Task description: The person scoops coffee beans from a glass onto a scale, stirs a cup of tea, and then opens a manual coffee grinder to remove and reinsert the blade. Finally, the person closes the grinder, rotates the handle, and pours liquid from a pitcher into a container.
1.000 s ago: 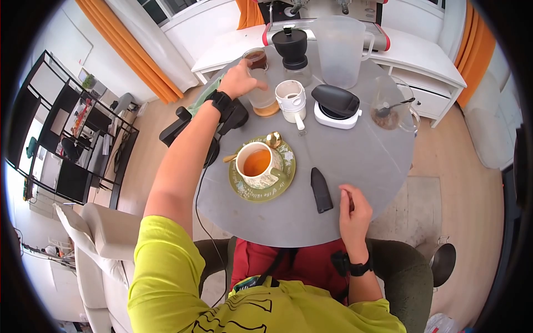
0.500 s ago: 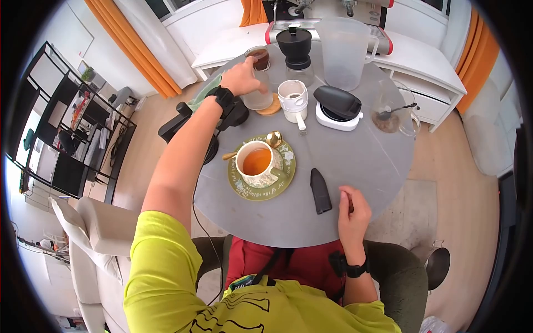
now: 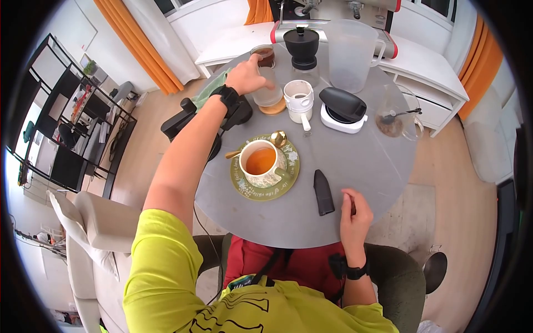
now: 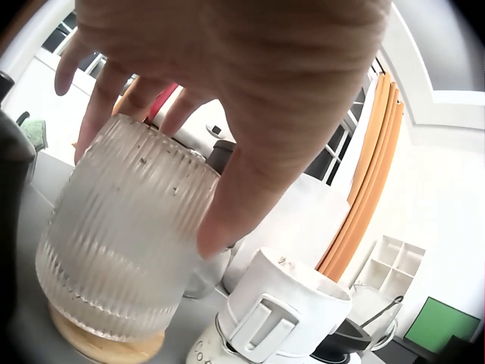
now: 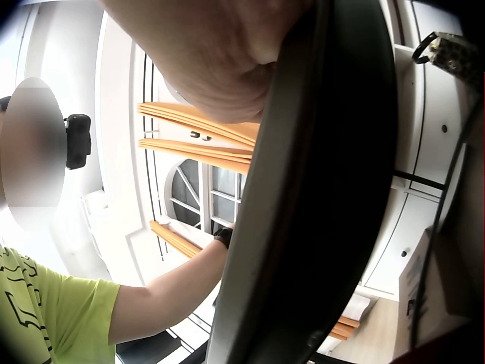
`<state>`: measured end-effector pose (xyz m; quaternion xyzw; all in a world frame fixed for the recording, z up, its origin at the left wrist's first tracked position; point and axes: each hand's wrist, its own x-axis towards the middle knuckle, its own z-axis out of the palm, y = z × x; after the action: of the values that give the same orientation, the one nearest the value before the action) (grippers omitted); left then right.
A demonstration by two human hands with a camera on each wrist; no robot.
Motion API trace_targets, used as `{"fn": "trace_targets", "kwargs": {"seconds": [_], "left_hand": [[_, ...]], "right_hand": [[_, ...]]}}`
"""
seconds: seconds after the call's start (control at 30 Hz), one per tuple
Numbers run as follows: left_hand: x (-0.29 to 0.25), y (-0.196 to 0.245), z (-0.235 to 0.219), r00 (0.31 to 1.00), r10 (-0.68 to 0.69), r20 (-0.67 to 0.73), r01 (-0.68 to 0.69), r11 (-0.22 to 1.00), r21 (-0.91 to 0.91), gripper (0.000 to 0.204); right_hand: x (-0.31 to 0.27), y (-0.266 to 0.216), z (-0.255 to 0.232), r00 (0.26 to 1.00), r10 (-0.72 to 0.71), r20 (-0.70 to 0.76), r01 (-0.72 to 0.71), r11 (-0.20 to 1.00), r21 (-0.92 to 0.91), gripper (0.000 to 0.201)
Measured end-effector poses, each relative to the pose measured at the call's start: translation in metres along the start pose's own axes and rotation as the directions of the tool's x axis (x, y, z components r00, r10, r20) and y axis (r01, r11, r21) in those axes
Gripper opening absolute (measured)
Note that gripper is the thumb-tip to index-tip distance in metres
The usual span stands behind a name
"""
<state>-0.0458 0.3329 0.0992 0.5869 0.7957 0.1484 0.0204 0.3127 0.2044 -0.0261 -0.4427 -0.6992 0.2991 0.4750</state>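
Observation:
In the head view, my left hand (image 3: 247,77) reaches across to the table's far left side and grips a ribbed clear glass (image 4: 125,235) from above. In the left wrist view the thumb lies along the glass's near right side and the fingers go round the far side. A round wooden disc (image 4: 106,334) lies under the glass. My right hand (image 3: 355,215) rests at the table's near right edge, its fingers loosely curled with nothing seen in them. Close to its left lies a tapered black piece (image 3: 323,192).
A teacup (image 3: 262,162) of amber tea stands on a green saucer (image 3: 291,186) with a gold spoon. Beside the glass are a white handled cup (image 3: 298,99), a black grinder (image 3: 302,47) and a dark drink (image 3: 264,55). A pitcher (image 3: 351,58) and glass jug (image 3: 391,125) stand rightward.
Half a second ago the glass stood shifted left of the wooden disc; now my left hand has it back over the disc. My right hand has stayed put. The head view has shifted slightly.

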Motion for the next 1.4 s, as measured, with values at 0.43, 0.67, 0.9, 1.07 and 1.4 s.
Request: {"fn": "trace_targets", "kwargs": {"seconds": [0.43, 0.67, 0.9, 1.07, 1.4], "left_hand": [[0.003, -0.004, -0.005, 1.0, -0.008, -0.012, 0.009, 1.0, 0.03, 0.089], [0.0, -0.001, -0.004, 0.999, -0.053, -0.002, 0.052, 0.988, -0.144, 0.088], [0.0, 0.0, 0.001, 1.0, -0.015, 0.023, 0.017, 0.996, -0.082, 0.091], [0.0, -0.001, 0.011, 1.0, -0.02, 0.01, 0.02, 1.0, -0.006, 0.091], [-0.001, -0.01, 0.023, 1.0, -0.001, -0.018, 0.001, 1.0, -0.014, 0.089]], "right_hand": [[0.001, -0.003, -0.002, 1.0, -0.015, 0.007, 0.015, 1.0, -0.003, 0.008], [-0.001, -0.001, -0.001, 0.999, -0.033, -0.005, 0.033, 0.999, -0.018, 0.008], [-0.001, -0.008, -0.002, 0.998, 0.054, 0.037, -0.054, 0.999, -0.008, 0.008], [-0.001, -0.004, -0.001, 1.0, 0.001, 0.003, -0.001, 1.0, -0.016, 0.008], [-0.002, -0.006, -0.001, 1.0, 0.007, 0.009, -0.006, 1.0, -0.007, 0.008]]}}
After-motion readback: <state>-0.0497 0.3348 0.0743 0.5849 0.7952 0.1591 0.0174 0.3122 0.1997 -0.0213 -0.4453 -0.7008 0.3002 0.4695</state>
